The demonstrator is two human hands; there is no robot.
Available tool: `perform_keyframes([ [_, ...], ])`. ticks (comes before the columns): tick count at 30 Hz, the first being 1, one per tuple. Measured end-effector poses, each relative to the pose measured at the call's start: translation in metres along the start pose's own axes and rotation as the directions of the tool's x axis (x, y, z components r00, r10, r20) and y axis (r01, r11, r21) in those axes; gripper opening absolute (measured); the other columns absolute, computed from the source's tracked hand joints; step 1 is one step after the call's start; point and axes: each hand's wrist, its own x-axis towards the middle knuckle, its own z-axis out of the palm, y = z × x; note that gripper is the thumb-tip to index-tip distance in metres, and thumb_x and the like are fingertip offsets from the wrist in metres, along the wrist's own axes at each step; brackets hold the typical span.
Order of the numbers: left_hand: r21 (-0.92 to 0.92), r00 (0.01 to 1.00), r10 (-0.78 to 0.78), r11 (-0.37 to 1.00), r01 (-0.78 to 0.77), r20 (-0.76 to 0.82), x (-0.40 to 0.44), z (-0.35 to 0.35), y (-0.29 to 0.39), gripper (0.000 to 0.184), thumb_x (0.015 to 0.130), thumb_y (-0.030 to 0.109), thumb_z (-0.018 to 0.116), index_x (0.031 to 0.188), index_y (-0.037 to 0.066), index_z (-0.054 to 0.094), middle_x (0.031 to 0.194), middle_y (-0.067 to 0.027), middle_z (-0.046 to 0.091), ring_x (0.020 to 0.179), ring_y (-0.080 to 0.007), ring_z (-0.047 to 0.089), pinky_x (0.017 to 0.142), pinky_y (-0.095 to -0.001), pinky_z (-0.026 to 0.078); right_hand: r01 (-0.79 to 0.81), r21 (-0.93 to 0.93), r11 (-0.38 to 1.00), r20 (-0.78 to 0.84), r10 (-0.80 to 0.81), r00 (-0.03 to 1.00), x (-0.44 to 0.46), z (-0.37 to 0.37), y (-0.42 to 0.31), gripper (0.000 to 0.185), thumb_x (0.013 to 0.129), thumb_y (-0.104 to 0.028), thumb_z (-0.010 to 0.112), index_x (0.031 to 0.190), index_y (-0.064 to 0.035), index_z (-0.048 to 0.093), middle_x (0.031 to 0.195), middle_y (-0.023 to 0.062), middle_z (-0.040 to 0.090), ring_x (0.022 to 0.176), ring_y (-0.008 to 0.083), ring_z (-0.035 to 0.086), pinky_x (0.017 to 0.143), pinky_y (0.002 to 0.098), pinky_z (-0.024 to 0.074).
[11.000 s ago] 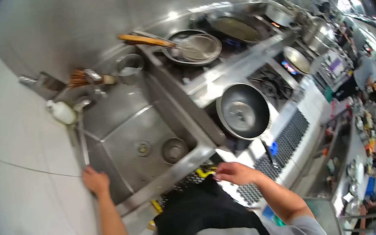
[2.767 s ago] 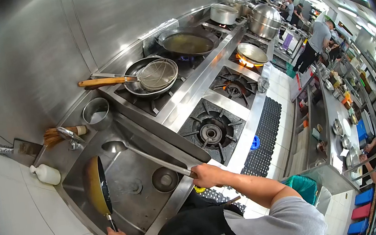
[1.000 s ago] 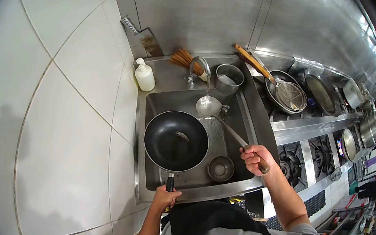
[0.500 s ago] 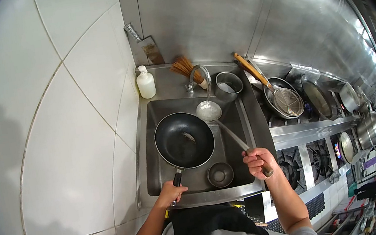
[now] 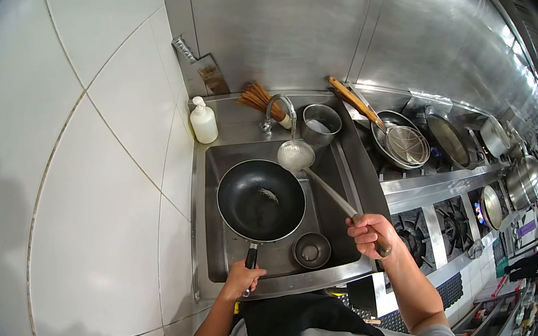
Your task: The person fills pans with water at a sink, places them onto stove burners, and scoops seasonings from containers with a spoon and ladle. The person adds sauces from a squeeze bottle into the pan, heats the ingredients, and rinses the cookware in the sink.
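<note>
My left hand [image 5: 243, 279] is closed around the black handle of a frying pan [image 5: 248, 218], which is held over the sink [image 5: 211, 257]. A little water or residue glints on the pan's dark inside. In my right hand [image 5: 371, 235] is the handle of a long metal ladle [image 5: 328, 191]. The ladle's bowl is under the spout of the faucet [image 5: 282, 101], beside the pan's upper right rim, and looks full of water. On the sink floor, right of the pan handle, stands a small metal bowl [image 5: 312, 251].
Behind the sink are a pump bottle [image 5: 204, 123], a bamboo brush [image 5: 261, 101], a metal pot [image 5: 320, 124] and a cleaver [image 5: 207, 71] against the wall. To the right, a strainer [image 5: 407, 145] rests on a pan near the stove burners [image 5: 452, 218]. A tiled wall [image 5: 102, 244] borders the left.
The whole view has shifted slightly. Both hands keep their grips, and the ladle's bowl stays under the faucet. The pan has hardly moved.
</note>
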Motion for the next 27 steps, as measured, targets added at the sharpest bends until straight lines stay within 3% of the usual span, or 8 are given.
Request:
perform_keyframes([
  [8, -0.047, 1.000, 0.020, 0.999, -0.019, 0.018, -0.004, 0.002, 0.007, 0.025, 0.078, 0.001, 0.072, 0.080, 0.005, 0.048, 0.053, -0.0014, 0.047, 0.038, -0.0106, 0.045, 0.036, -0.0269, 0.034, 0.102, -0.408, 0.907, -0.118, -0.163, 0.979, -0.016, 0.000, 0.015, 0.023, 0.080, -0.004, 0.056, 0.102, -0.0038, 0.049, 0.063, 0.0025, 0.045, 0.038, 0.0111, 0.040, 0.036, 0.0275, 0.0328],
  [11, -0.019, 0.999, 0.025, 1.000, -0.024, 0.032, -0.008, 0.001, 0.011, 0.024, 0.078, 0.001, 0.072, 0.080, 0.005, 0.048, 0.053, -0.0016, 0.047, 0.038, -0.0104, 0.045, 0.036, -0.0267, 0.034, 0.119, -0.606, 0.786, -0.161, -0.268, 0.950, -0.021, 0.003, 0.025, 0.026, 0.077, -0.002, 0.056, 0.101, -0.0003, 0.048, 0.062, 0.0041, 0.047, 0.039, 0.0138, 0.044, 0.036, 0.0285, 0.0351],
  [14, -0.029, 0.999, 0.021, 0.999, -0.020, 0.035, -0.008, 0.001, 0.013, 0.024, 0.078, 0.002, 0.072, 0.080, 0.005, 0.048, 0.053, -0.0017, 0.048, 0.038, -0.0105, 0.045, 0.036, -0.0269, 0.034, 0.030, -0.908, 0.418, -0.166, -0.423, 0.891, -0.023, -0.006, 0.029, 0.033, 0.072, 0.003, 0.053, 0.105, 0.0063, 0.047, 0.060, 0.0061, 0.049, 0.039, 0.0161, 0.048, 0.037, 0.0292, 0.0375],
  [17, 0.004, 0.999, 0.032, 0.999, -0.032, 0.024, -0.006, 0.003, 0.013, 0.024, 0.078, 0.003, 0.073, 0.080, 0.005, 0.049, 0.053, -0.0020, 0.049, 0.038, -0.0111, 0.045, 0.036, -0.0273, 0.034, 0.004, -0.924, 0.381, -0.179, -0.442, 0.879, -0.025, -0.002, 0.031, 0.036, 0.073, 0.001, 0.054, 0.108, 0.0072, 0.047, 0.060, 0.0050, 0.048, 0.038, 0.0151, 0.046, 0.037, 0.0285, 0.0361],
  [18, -0.001, 1.000, 0.027, 1.000, -0.027, 0.016, -0.007, 0.003, 0.014, 0.024, 0.078, 0.004, 0.072, 0.080, 0.005, 0.049, 0.052, -0.0020, 0.049, 0.038, -0.0114, 0.046, 0.036, -0.0275, 0.034, 0.007, -0.922, 0.387, -0.182, -0.449, 0.875, -0.023, -0.001, 0.032, 0.036, 0.073, 0.001, 0.054, 0.108, 0.0072, 0.047, 0.060, 0.0050, 0.048, 0.038, 0.0151, 0.046, 0.037, 0.0285, 0.0361],
  [20, -0.004, 0.999, 0.033, 0.999, -0.032, 0.003, -0.007, 0.002, 0.015, 0.022, 0.078, 0.004, 0.071, 0.079, 0.005, 0.049, 0.051, -0.0020, 0.048, 0.038, -0.0117, 0.045, 0.036, -0.0280, 0.034, 0.077, -0.760, 0.645, -0.194, -0.338, 0.921, -0.022, 0.000, 0.028, 0.035, 0.074, -0.001, 0.057, 0.107, 0.0074, 0.047, 0.057, 0.0046, 0.046, 0.037, 0.0137, 0.045, 0.035, 0.0267, 0.0348],
  [23, 0.047, 1.000, 0.002, 0.999, -0.001, -0.017, -0.012, 0.007, 0.014, 0.021, 0.078, 0.002, 0.068, 0.074, 0.005, 0.049, 0.049, -0.0022, 0.046, 0.036, -0.0119, 0.044, 0.034, -0.0291, 0.034, 0.136, -0.554, 0.822, -0.201, -0.290, 0.936, -0.017, -0.005, 0.028, 0.039, 0.077, -0.001, 0.058, 0.114, 0.0060, 0.046, 0.058, 0.0035, 0.045, 0.037, 0.0102, 0.040, 0.034, 0.0240, 0.0270],
  [27, 0.012, 0.998, -0.052, 0.999, 0.053, -0.032, 0.001, -0.004, -0.017, 0.019, 0.078, -0.004, 0.065, 0.073, 0.004, 0.049, 0.048, -0.0046, 0.046, 0.034, -0.0145, 0.044, 0.032, -0.0309, 0.035, 0.021, -0.105, 0.994, -0.030, -0.025, 0.999, 0.000, -0.024, 0.011, 0.012, 0.085, -0.004, 0.049, 0.097, -0.0070, 0.047, 0.062, -0.0008, 0.043, 0.038, 0.0067, 0.035, 0.032, 0.0214, 0.0278],
])
